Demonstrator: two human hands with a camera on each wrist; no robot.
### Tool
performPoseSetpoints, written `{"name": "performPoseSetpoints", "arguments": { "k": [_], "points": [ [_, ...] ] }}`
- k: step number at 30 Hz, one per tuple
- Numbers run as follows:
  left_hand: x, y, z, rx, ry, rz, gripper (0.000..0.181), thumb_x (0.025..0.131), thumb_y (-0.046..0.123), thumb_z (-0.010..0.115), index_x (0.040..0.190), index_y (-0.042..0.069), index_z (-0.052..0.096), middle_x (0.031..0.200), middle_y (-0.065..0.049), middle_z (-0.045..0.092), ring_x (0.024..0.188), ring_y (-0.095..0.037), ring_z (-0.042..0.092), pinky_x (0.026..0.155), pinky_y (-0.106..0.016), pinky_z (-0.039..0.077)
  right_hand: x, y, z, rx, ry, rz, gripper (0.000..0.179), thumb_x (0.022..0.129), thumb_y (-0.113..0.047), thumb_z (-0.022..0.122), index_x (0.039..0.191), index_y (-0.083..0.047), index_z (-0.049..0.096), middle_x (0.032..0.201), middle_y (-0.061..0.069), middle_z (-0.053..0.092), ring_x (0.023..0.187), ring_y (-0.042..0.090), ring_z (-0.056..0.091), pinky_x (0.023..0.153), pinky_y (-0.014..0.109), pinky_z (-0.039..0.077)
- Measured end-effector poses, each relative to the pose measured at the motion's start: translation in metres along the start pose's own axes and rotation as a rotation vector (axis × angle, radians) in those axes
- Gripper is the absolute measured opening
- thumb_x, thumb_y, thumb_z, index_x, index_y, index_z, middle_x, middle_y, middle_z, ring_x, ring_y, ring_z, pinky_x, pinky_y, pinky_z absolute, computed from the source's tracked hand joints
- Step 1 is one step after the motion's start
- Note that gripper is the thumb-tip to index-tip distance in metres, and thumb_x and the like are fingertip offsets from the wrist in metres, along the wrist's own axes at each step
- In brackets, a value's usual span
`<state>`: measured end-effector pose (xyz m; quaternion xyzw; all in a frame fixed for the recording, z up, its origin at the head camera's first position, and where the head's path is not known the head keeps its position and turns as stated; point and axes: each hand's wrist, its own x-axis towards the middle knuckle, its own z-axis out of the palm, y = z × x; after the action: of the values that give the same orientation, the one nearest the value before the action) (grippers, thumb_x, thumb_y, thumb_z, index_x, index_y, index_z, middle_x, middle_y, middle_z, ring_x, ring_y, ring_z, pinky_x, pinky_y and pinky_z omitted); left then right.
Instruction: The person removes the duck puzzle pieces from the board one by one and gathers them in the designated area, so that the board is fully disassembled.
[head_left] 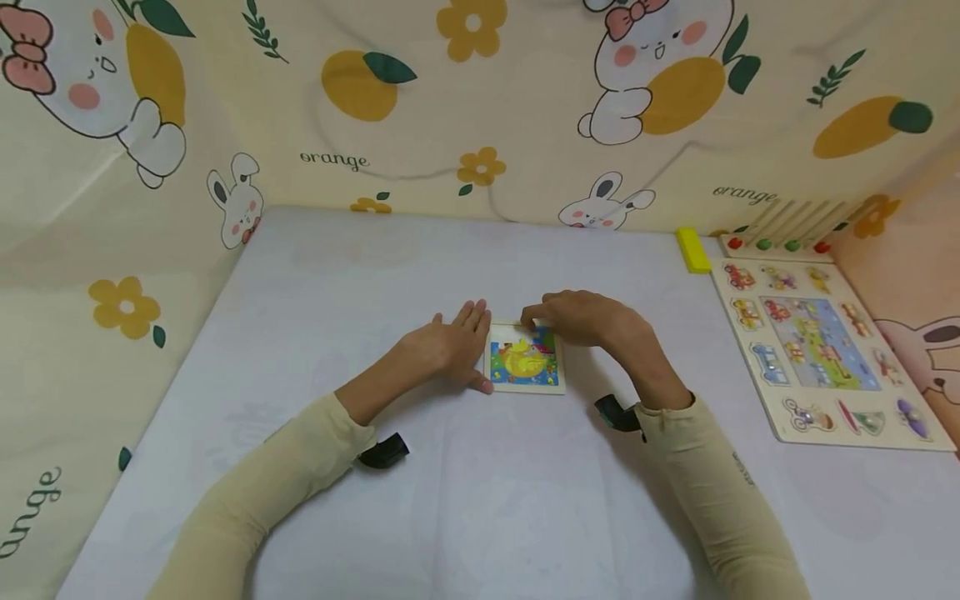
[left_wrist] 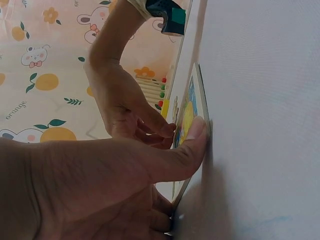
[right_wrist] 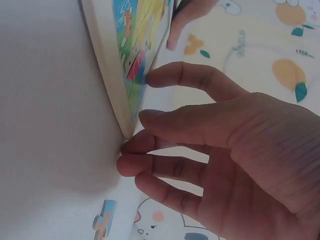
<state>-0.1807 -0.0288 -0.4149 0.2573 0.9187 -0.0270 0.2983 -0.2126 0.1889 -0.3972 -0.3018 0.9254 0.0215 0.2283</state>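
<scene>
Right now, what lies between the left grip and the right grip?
The small picture puzzle; the head view shows it, left grip along its left edge, right grip at its upper right.

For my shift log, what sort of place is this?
Probably a children's play corner, perhaps staged for recording: a small puzzle and a larger puzzle board lie before a cartoon-print backdrop. The building itself isn't shown.

Puzzle (head_left: 525, 362): pale wood rim, glossy printed face. Beneath puzzle: bench (head_left: 487, 500) covering smooth, matt. Right of puzzle: larger board (head_left: 825, 395), pale wood. Behind puzzle: creased cloth backdrop (head_left: 405, 33).
</scene>
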Motion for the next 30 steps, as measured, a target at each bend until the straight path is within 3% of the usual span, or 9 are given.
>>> {"name": "performPoseSetpoints", "arguments": {
  "k": [3, 9, 15, 23, 27, 30],
  "points": [
    [-0.0003, -0.0012, -0.0007, -0.001, -0.006, -0.002, 0.117, 0.094, 0.062, 0.067, 0.167, 0.002, -0.001, 0.176, -0.015, -0.011, 0.166, -0.031, -0.006, 0.13, -0.062, 0.019, 0.0023, -0.0004, 0.0006, 0.018, -0.007, 0.005, 0.036, 0.105, -0.005, 0.057, 0.133, -0.028, 0.064, 0.125, 0.009, 0.069, 0.111, 0.031, 0.065, 0.102, 0.053, 0.056],
    [-0.0006, -0.0035, -0.0013, 0.01, -0.006, 0.001, 0.116, 0.094, 0.062, 0.066, 0.167, 0.002, 0.0, 0.177, -0.016, -0.009, 0.166, -0.032, -0.006, 0.13, -0.062, 0.019, 0.0053, -0.0003, -0.0004, 0.085, -0.004, 0.003, 0.021, 0.103, -0.03, 0.066, 0.124, -0.027, 0.061, 0.113, 0.005, 0.067, 0.1, 0.025, 0.062, 0.087, 0.042, 0.053],
    [0.0, -0.0024, -0.0003, -0.007, -0.008, 0.011, 0.116, 0.094, 0.061, 0.066, 0.167, 0.002, -0.001, 0.177, -0.016, -0.01, 0.166, -0.031, -0.006, 0.131, -0.062, 0.019, 0.0033, -0.0018, 0.0015, 0.04, 0.004, -0.013, 0.018, 0.103, -0.029, 0.068, 0.117, -0.023, 0.057, 0.103, 0.005, 0.064, 0.089, 0.023, 0.06, 0.077, 0.036, 0.05],
    [-0.0014, -0.0026, -0.0011, 0.002, -0.007, 0.005, 0.115, 0.095, 0.062, 0.065, 0.167, 0.002, -0.002, 0.176, -0.016, -0.011, 0.166, -0.031, -0.007, 0.131, -0.061, 0.018, 0.0052, -0.0012, 0.0002, 0.091, -0.016, 0.072, 0.038, 0.104, -0.038, 0.066, 0.132, -0.015, 0.056, 0.122, 0.008, 0.069, 0.104, 0.025, 0.066, 0.094, 0.046, 0.056],
    [0.0004, -0.0021, -0.0001, -0.007, -0.01, 0.005, 0.116, 0.095, 0.062, 0.065, 0.167, 0.002, -0.003, 0.176, -0.015, -0.012, 0.166, -0.031, -0.008, 0.131, -0.062, 0.017, 0.0041, -0.0012, -0.0003, 0.097, 0.022, 0.078, 0.031, 0.105, -0.034, 0.064, 0.124, -0.01, 0.06, 0.111, 0.006, 0.068, 0.093, 0.022, 0.063, 0.086, 0.04, 0.055],
    [0.0008, -0.0019, 0.0005, -0.008, -0.011, 0.004, 0.116, 0.095, 0.062, 0.066, 0.167, 0.002, -0.003, 0.176, -0.015, -0.012, 0.166, -0.031, -0.008, 0.131, -0.062, 0.017, 0.0001, 0.0004, -0.0031, 0.173, 0.056, 0.041, 0.024, 0.106, -0.029, 0.063, 0.119, -0.01, 0.059, 0.104, 0.005, 0.067, 0.086, 0.02, 0.061, 0.079, 0.035, 0.052]
  ]
}}
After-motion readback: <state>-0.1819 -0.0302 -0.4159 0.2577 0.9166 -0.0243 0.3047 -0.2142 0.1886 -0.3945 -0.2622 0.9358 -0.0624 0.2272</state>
